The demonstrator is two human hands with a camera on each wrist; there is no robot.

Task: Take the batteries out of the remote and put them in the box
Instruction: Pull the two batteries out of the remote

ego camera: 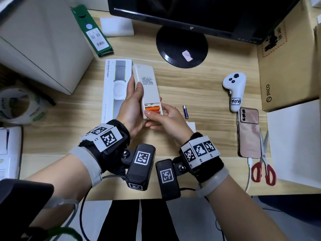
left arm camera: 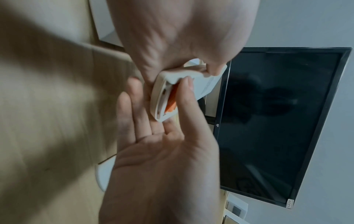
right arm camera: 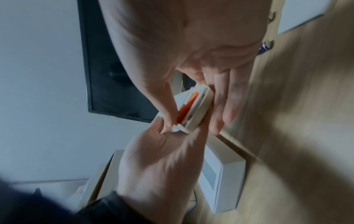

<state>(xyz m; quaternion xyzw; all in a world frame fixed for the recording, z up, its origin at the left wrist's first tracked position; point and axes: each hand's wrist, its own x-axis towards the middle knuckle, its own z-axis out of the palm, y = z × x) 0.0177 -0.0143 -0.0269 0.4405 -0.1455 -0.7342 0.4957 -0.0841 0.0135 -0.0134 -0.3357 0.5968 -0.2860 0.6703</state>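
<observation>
My left hand (ego camera: 133,101) grips a white remote (ego camera: 145,79) above the desk, back side up. Its battery compartment is uncovered and two orange-red batteries (ego camera: 152,109) lie in it. My right hand (ego camera: 156,117) pinches the remote's lower end, thumb on the nearer battery, fingers underneath. The right wrist view shows the same thumb (right arm camera: 168,106) against the orange batteries (right arm camera: 186,106) in the remote (right arm camera: 199,112). In the left wrist view the remote (left arm camera: 166,78) sits between both hands. A blue battery (ego camera: 185,111) lies loose on the desk to the right. A white PICO box (ego camera: 111,87) lies flat under my left hand.
A monitor stand (ego camera: 181,46) is behind the remote. To the right lie a white controller (ego camera: 234,87), a pink phone (ego camera: 249,131), red scissors (ego camera: 264,162), a cardboard box (ego camera: 284,70) and a white box (ego camera: 295,141). A green pack (ego camera: 93,32) and tape roll (ego camera: 19,105) sit left.
</observation>
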